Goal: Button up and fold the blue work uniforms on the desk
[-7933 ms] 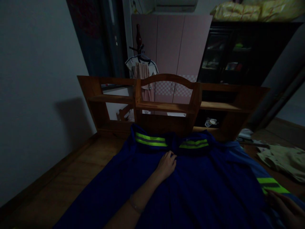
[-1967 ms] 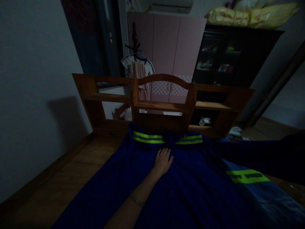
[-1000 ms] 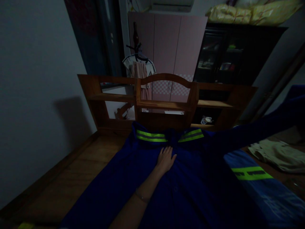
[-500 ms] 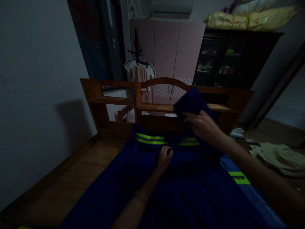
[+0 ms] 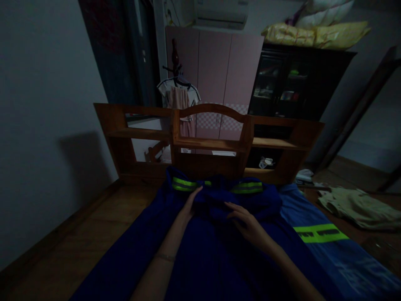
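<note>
A dark blue work jacket point(image 5: 219, 255) with neon yellow reflective stripes lies spread on a wooden bed platform point(image 5: 103, 221). A blue sleeve point(image 5: 216, 202) lies folded across the chest, just below the collar. My left hand point(image 5: 189, 202) rests flat on the left end of that fold, fingers stretched out. My right hand point(image 5: 244, 221) lies on the fold's right side, fingers spread. Neither hand grips the cloth. A striped sleeve point(image 5: 319, 233) lies out to the right.
A wooden headboard with shelves point(image 5: 206, 142) stands just beyond the collar. A crumpled beige garment point(image 5: 351, 205) lies at the right. Behind are a pink wardrobe point(image 5: 225, 79), a dark cabinet point(image 5: 291, 83) and a coat stand with clothes point(image 5: 177, 92). A wall runs along the left.
My right hand carried the blue sleeve from the right over the chest, laid it down and let go. My left hand shifted left and up along the fold.
</note>
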The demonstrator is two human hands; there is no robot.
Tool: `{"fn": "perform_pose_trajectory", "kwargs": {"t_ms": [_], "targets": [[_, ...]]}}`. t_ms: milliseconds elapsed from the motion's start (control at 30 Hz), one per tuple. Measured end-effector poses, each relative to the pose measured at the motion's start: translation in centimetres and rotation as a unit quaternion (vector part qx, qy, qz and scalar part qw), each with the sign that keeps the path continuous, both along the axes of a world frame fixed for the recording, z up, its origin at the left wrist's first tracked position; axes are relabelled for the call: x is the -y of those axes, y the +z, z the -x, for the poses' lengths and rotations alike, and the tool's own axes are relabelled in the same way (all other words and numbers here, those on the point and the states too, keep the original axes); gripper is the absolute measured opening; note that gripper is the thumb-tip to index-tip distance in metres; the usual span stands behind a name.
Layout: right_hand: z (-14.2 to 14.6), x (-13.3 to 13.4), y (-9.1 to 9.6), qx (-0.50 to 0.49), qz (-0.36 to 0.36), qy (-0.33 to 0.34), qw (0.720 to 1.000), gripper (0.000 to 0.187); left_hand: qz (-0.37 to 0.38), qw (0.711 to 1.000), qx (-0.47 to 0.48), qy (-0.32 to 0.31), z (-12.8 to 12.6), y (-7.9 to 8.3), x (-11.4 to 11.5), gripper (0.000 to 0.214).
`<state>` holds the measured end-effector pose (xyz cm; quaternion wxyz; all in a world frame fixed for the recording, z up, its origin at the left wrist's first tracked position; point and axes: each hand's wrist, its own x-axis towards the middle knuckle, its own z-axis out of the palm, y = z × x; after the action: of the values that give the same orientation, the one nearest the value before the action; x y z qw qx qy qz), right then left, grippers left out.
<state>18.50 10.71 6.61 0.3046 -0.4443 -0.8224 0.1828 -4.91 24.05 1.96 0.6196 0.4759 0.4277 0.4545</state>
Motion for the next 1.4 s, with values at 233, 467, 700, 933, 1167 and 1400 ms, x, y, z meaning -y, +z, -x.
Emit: {"fn": "perform_pose_trajectory", "kwargs": {"t_ms": [233,467,700,933,1167,1400], "targets": [[-12.9,2.8,-3.3,0.039,-0.112,-0.255,0.96,0.031,-0.075,0.955,-0.268,0.106,1.3,1.3,-0.3,0.017],[-15.2,1.7,-4.5,0.138,-0.152,-0.36,0.91,0.077,-0.243,0.882,-0.35,0.201,2.6,11.4,2.4,0.039],[-13.3,-0.9,-2.1,0.214,-0.151,-0.405,0.876,0.076,-0.211,0.864,-0.331,0.316,7.0,19.9,5.2,0.057],[-16.1,-1.1,-1.4,0.307,-0.168,-0.224,0.91,0.038,-0.12,0.872,-0.427,0.206,14.1,14.2,2.0,0.058],[-19.0,-1.8,-3.7,0.196,0.014,-0.163,0.967,0.058,-0.085,0.888,-0.444,0.078,13.1,5.6,1.7,0.063],[-20.7,-4.2,-2.6,-0.013,0.044,-0.155,0.987,0.046,-0.087,0.906,-0.406,0.082,13.0,2.2,1.2,0.069]]}}
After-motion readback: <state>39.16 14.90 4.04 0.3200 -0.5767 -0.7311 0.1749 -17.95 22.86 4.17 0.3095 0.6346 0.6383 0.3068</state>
